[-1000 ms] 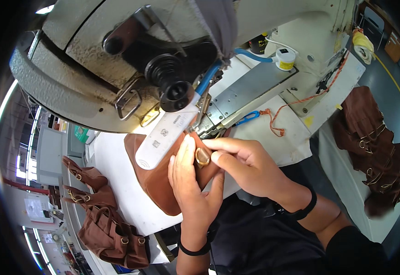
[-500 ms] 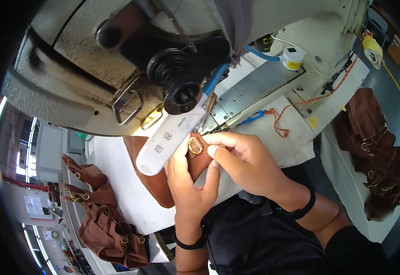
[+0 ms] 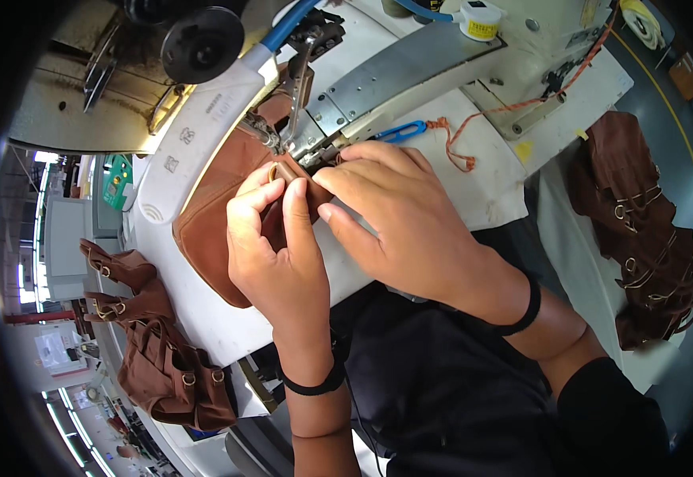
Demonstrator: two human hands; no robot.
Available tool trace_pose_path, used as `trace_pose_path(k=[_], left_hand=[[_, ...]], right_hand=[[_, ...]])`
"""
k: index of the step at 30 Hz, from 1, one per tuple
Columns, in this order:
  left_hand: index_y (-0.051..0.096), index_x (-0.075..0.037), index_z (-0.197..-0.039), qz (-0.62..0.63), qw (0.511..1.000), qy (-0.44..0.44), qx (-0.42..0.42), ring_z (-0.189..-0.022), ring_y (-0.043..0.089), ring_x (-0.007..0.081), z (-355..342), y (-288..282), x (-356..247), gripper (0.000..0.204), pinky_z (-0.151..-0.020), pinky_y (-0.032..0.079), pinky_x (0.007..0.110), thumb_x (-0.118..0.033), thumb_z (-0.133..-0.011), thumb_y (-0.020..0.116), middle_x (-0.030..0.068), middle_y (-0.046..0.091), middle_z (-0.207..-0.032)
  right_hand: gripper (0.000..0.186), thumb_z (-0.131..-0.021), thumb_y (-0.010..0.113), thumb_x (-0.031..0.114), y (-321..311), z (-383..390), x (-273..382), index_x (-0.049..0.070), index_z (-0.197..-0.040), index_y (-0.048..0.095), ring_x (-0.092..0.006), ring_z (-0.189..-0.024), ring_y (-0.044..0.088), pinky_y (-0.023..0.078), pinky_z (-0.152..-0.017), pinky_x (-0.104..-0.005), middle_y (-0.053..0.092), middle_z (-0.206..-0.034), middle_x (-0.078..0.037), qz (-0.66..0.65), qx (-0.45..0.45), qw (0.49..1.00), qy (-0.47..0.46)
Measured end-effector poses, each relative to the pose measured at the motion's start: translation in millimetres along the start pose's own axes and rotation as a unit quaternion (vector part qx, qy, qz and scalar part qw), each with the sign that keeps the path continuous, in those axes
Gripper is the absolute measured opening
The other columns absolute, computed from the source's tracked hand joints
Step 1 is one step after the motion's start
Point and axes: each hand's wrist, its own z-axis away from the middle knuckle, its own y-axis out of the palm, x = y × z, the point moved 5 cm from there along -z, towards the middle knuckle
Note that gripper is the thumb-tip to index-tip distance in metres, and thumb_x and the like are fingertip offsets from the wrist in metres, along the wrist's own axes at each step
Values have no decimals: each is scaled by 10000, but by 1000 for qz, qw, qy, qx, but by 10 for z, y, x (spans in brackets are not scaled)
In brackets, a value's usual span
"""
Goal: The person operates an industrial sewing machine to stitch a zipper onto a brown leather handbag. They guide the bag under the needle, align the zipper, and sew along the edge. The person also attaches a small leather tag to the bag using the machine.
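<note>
The brown leather bag piece (image 3: 213, 219) lies left of the frame's centre, beneath the sewing machine (image 3: 96, 119). The left hand (image 3: 279, 258) pinches its small leather tab (image 3: 288, 170) between thumb and fingertips. The right hand (image 3: 414, 222) curves over the leather's edge, thumb apart from index finger; whether it grips, I cannot tell. Brown bags (image 3: 168, 374) sit lower left.

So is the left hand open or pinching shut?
Pinching shut: the left hand's thumb and fingertips close on a small brown leather tab, which shows between their tips.
</note>
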Motion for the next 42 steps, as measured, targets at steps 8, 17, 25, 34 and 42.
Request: trace_pose_path(k=[8,17,25,34,42], left_hand=[[665,18,-979,-42,997,60,-9,-1011,701,210,54,15,41,94,-789,611,307,-33,-949,737,161,712,-1174],[645,16,-966,-121,991,57,1,-920,719,219,-4,-29,-135,85,-783,563,315,-38,-965,710,181,741,-1142],[626,42,-1023,99,991,-84,19,-1003,658,124,22,-74,19,71,-857,549,253,20,-985,683,184,678,-1292],[630,23,-1013,169,979,-117,15,-955,681,118,-51,-70,98,39,-831,537,237,16,-998,665,215,698,-1252],[612,35,-1036,161,977,-140,14,-973,685,126,-115,-41,76,47,-839,553,248,11,-1011,644,202,689,-1254]], right_hand=[[239,-874,710,150,-61,-4,-18,44,-1086,687,-299,-1012,615,449,-934,-421,684,-963,-96,65,102,991,53],[236,-877,769,270,230,17,-479,39,-923,765,-234,-969,656,483,-882,-351,730,-940,-102,-361,212,897,144],[158,-941,765,133,261,240,-386,-18,-986,753,-81,-889,648,512,-801,-262,737,-913,-35,-428,119,861,248],[153,-951,736,111,226,92,-260,-30,-999,770,-109,-868,693,535,-794,-273,767,-897,-77,-475,106,825,288],[158,-948,734,109,190,-7,-199,-40,-988,764,-111,-837,693,538,-791,-273,762,-887,-77,-437,107,842,299]])
